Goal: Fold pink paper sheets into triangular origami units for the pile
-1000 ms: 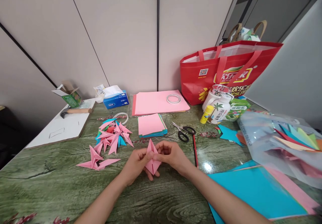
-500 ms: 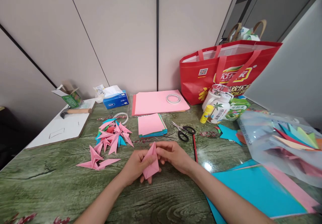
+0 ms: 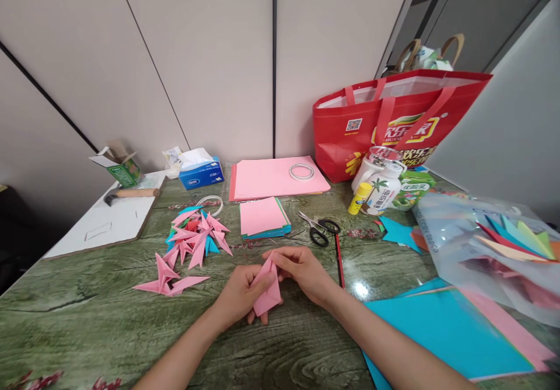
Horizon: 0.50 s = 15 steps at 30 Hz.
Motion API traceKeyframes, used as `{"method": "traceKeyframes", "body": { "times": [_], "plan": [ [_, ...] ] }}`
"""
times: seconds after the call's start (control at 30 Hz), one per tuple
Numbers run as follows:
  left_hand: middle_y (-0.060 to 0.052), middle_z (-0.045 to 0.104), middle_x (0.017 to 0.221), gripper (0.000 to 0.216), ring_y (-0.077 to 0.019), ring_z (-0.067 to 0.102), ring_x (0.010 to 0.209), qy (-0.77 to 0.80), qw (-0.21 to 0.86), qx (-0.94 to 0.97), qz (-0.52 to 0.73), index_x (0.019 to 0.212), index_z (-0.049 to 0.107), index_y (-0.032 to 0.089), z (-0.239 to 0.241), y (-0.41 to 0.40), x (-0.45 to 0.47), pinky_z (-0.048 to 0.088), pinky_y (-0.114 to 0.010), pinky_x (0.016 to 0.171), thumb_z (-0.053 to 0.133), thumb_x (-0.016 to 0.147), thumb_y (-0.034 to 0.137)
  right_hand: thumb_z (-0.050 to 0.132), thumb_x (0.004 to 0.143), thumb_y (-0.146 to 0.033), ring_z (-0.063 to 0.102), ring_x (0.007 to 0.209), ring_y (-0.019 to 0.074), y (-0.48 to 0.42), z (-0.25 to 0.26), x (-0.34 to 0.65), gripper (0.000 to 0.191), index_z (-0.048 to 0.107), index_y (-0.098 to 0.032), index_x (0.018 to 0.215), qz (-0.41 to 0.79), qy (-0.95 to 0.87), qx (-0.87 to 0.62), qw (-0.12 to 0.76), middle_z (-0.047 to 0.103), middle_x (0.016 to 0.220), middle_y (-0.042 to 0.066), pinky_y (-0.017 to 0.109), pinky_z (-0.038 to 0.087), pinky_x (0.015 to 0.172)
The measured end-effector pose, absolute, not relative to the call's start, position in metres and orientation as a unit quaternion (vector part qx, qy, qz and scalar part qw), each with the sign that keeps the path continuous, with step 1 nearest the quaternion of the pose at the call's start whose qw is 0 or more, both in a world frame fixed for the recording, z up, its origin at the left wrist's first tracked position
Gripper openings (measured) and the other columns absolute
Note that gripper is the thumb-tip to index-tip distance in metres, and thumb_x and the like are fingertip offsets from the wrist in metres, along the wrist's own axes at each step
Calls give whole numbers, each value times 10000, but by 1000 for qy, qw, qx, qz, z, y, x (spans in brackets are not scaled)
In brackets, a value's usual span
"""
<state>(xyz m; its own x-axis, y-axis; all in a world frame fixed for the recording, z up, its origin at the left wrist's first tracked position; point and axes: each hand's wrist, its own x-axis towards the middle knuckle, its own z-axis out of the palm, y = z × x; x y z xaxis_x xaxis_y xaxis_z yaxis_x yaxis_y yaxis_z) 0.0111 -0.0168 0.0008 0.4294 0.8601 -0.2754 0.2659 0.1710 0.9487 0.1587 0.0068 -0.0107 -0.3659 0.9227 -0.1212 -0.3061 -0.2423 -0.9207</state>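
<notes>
While held in both hands: folded pink paper figure [image 3: 268, 289], pointed tip upward and leaning left, just above the green wood-grain tabletop [image 3: 87, 320], front centre.
Left hand [image 3: 238, 296]: grasping the figure from below and from the left, thumb across its face, fingertips showing under the lower edge.
Right hand [image 3: 301, 267]: pinching the upper tip of the figure from the right, fingers curled over it.
Left of hands: loose folded pink paper pieces [image 3: 166, 279] flat on the tabletop, well apart from the figure; behind them, heap of folded pink, red and blue paper pieces [image 3: 196, 235].
Behind hands: stack of square paper sheets [image 3: 261, 216], pink on top, blue and green edges beneath; further back, large pink sheets [image 3: 271, 178] with a white tape ring [image 3: 301, 171] lying on them.
Right of stack: black-handled scissors [image 3: 319, 229]; thin red stick [image 3: 339, 256] just beside, running toward the right wrist.
Back right: yellow glue stick [image 3: 359, 198] touching a white plastic bottle [image 3: 385, 188]; red shopping bag [image 3: 394, 121] against the wall.
Right edge: clear plastic bag of coloured paper [image 3: 481, 244]; large blue sheet [image 3: 437, 331] under the right forearm.
Back left: blue tissue box [image 3: 201, 174]; wooden-handled hammer [image 3: 131, 192] at the far end of a white board [image 3: 105, 220].
</notes>
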Motion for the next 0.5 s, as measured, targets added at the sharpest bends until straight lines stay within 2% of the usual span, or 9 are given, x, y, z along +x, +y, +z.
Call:
{"method": "traceKeyframes", "body": {
  "times": [0.23, 0.4, 0.5],
  "plan": [
    [-19, 576, 350, 432, -69, 428, 222, 470, 616, 587, 234, 632, 582, 98, 2, -17, 11, 272, -129, 236, 433, 787, 472, 661, 647, -389, 460, 510, 62, 7, -12, 158, 281, 687, -132, 756, 721, -410, -348, 437, 592, 620, -1, 187, 382, 497],
    [-27, 611, 409, 377, -87, 483, 256, 468, 619, 568, 274, 686, 580, 101, 1, -15, 10, 317, -138, 247, 476, 772, 452, 694, 611, -361, 511, 601, 89, 8, -12, 161, 291, 680, -154, 814, 730, -449, -320, 405, 626, 737, 10, 205, 404, 554],
    [-45, 628, 444, 365, -86, 504, 281, 446, 649, 556, 268, 698, 583, 91, 2, -15, 9, 337, -134, 262, 469, 789, 426, 700, 602, -353, 502, 578, 81, 9, -12, 163, 283, 683, -143, 791, 719, -456, -327, 410, 628, 712, 8, 201, 395, 547]
  ]
}}
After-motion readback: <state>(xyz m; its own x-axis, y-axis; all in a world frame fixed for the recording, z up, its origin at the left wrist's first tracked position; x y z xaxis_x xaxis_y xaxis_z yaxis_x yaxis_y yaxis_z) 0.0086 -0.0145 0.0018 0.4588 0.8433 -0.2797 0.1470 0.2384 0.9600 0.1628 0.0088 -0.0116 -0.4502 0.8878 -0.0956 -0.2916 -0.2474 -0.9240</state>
